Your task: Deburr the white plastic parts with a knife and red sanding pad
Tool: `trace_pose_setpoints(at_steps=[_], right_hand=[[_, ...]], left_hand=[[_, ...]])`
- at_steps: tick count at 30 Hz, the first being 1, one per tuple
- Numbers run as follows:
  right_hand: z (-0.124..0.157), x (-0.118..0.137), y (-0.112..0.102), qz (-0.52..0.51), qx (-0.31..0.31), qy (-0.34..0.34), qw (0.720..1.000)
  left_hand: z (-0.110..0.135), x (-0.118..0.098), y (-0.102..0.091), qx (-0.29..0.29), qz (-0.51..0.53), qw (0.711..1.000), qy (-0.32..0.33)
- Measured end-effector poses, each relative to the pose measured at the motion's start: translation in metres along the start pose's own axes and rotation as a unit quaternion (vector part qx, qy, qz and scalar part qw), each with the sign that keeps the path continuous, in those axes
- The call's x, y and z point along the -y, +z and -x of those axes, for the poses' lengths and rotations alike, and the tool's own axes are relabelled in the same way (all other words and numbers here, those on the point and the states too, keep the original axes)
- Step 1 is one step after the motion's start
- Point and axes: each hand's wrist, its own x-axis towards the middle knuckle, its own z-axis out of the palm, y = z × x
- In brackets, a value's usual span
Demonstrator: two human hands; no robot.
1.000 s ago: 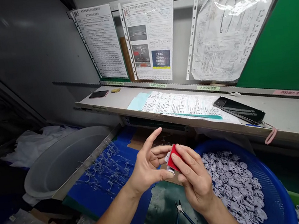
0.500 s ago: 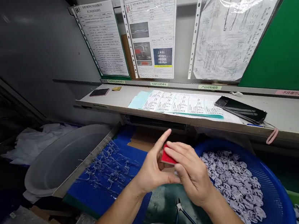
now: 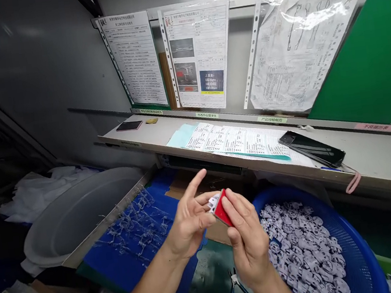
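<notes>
My right hand (image 3: pixel 247 237) pinches a small flat red piece (image 3: pixel 222 212) between thumb and fingers. My left hand (image 3: pixel 186 219) holds a small white plastic part (image 3: pixel 212 204) against the red piece, with its index finger stretched upward. Both hands are raised above the bench, left of a blue basket (image 3: pixel 359 259) heaped with several white plastic parts (image 3: pixel 300 243).
A blue mat (image 3: pixel 124 260) with clear plastic sprues (image 3: pixel 137 222) lies to the left, beside a large grey basin (image 3: pixel 78 213). Pliers (image 3: pixel 235 282) lie near my body. The shelf (image 3: pixel 371 153) carries papers (image 3: pixel 233 139), a phone (image 3: pixel 312 149) and a smaller phone (image 3: pixel 129 125). Instruction sheets hang above.
The hands parted slightly and turned the red piece upright again after pressing it flat half a second ago; the white part shows once more. The view shifted a little.
</notes>
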Motion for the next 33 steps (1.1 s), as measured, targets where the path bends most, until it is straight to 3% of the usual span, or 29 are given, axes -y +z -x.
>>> trace_pose_setpoints(at_steps=[3, 6, 15, 23, 26, 33], right_hand=[[0.005, 0.000, 0.005, 0.023, -0.047, 0.014, 0.999], [0.002, 0.000, 0.006, 0.023, -0.043, 0.007, 0.999], [0.024, 0.005, 0.026, 0.042, -0.113, 0.041, 0.992], [0.022, -0.001, 0.016, 0.022, -0.086, 0.045, 0.995], [0.018, -0.006, 0.012, 0.016, -0.068, 0.008, 0.998], [0.001, -0.013, 0.001, 0.024, -0.012, -0.019, 0.999]], left_hand=[[0.003, 0.009, 0.001, -0.001, 0.018, 0.999, -0.026], [0.004, 0.016, 0.005, 0.009, 0.015, 0.999, -0.028], [0.001, 0.016, 0.006, -0.022, 0.038, 0.999, -0.014], [-0.008, 0.003, -0.007, 0.040, -0.087, 0.995, -0.008], [-0.010, 0.003, -0.009, 0.067, -0.107, 0.992, -0.014], [-0.006, 0.010, -0.009, 0.036, -0.079, 0.996, 0.017]])
